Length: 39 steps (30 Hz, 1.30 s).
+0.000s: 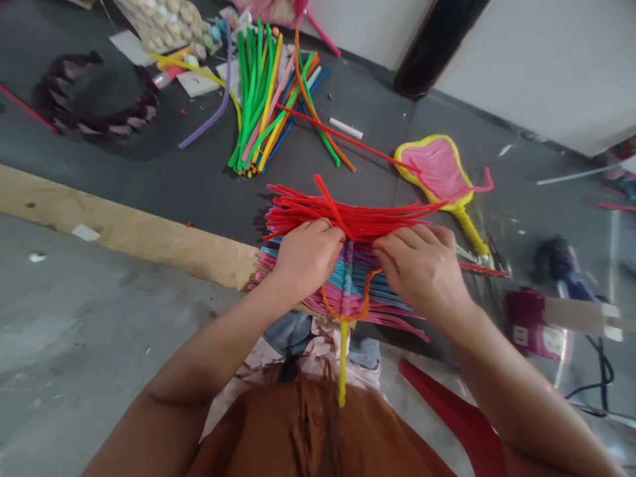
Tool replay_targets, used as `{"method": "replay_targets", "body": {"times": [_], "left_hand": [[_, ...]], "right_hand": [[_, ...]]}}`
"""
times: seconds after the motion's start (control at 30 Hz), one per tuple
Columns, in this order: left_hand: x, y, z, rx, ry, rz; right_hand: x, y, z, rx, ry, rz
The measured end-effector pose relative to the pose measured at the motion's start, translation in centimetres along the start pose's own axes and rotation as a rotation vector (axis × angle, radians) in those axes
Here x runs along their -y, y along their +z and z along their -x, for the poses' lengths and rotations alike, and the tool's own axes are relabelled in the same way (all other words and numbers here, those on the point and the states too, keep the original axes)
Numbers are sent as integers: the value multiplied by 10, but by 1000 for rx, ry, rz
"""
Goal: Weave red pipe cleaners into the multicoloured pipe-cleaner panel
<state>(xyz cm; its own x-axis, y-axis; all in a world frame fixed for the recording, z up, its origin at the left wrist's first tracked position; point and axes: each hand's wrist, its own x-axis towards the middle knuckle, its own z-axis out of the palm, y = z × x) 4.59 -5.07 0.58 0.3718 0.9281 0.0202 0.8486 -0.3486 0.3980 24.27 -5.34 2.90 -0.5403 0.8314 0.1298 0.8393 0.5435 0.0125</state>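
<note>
A woven piece of pipe cleaners (355,288) lies in front of me, with red strands (377,215) at its far side, blue and pink rows nearer, an orange outline and a yellow stem (342,364) pointing toward me. My left hand (305,255) is closed, its fingers pinching the red strands at the middle. My right hand (422,265) is also closed, fingertips pressed on the same red strands just to the right. One red strand (330,202) crosses diagonally between the hands.
A bundle of loose green, yellow, orange and blue pipe cleaners (265,99) lies farther back. A finished pink fan with yellow rim (440,172) sits at right. A dark wreath (92,96) lies far left. A glue gun (561,265) and magenta power strip (529,321) lie right. A wooden plank (124,228) runs left.
</note>
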Motion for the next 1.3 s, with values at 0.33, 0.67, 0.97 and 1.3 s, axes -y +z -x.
{"method": "replay_targets", "body": {"times": [0.33,0.67,0.97,1.3], "left_hand": [[-1,-2,-1,-9,-53,-6],[17,-9,6,-181,-247,477],[43,-20,19,-532,-329,863],[28,-8,35,-375,-223,904]], "right_hand": [[8,15,-5,-7,27,35],[13,12,1,-127,-5,22],[14,19,1,-148,-38,11],[12,13,-1,-109,67,-58]]}}
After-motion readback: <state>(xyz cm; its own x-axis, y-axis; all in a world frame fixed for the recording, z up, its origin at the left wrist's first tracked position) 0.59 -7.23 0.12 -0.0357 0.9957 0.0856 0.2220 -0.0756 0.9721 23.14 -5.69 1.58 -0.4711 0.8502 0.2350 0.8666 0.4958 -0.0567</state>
